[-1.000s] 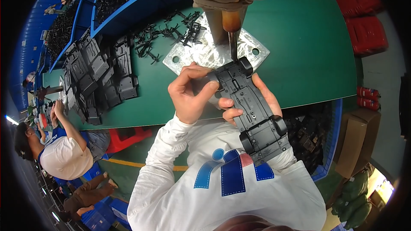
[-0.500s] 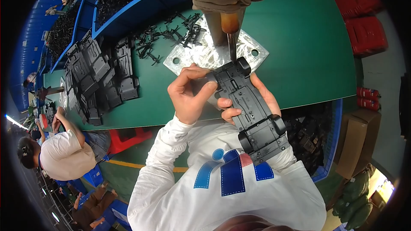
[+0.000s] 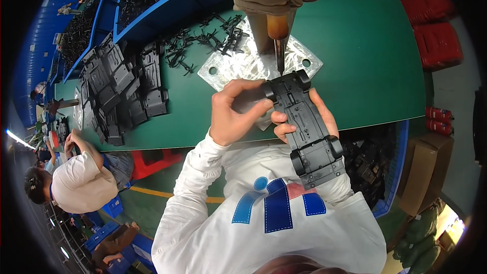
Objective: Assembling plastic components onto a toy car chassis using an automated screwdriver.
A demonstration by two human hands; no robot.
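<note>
A long black plastic chassis part (image 3: 307,127), with raised arches at its corners, slants over the table's near edge. My right hand (image 3: 323,114) grips it from beneath, its fingers curling round both sides. At the far left corner, my left hand (image 3: 231,114) pinches a rounded black arch (image 3: 268,90) between thumb and forefinger. Just above the far end points the thin metal tip of a driver-like tool (image 3: 279,53) with an amber collar; whether it touches is hard to tell. Beneath lies a shiny metal plate (image 3: 218,66) with holes.
Black chassis parts (image 3: 114,81) are piled on the green table (image 3: 365,71) at left. Small black forked parts (image 3: 180,53) lie near a blue bin (image 3: 167,7). Below right sits a blue crate (image 3: 398,172) of dark parts. A co-worker (image 3: 81,182) sits at left.
Both hands and the chassis have shifted slightly right. The tool tip now points nearer the middle of the far end, and the far left arch shows more between my fingers.
</note>
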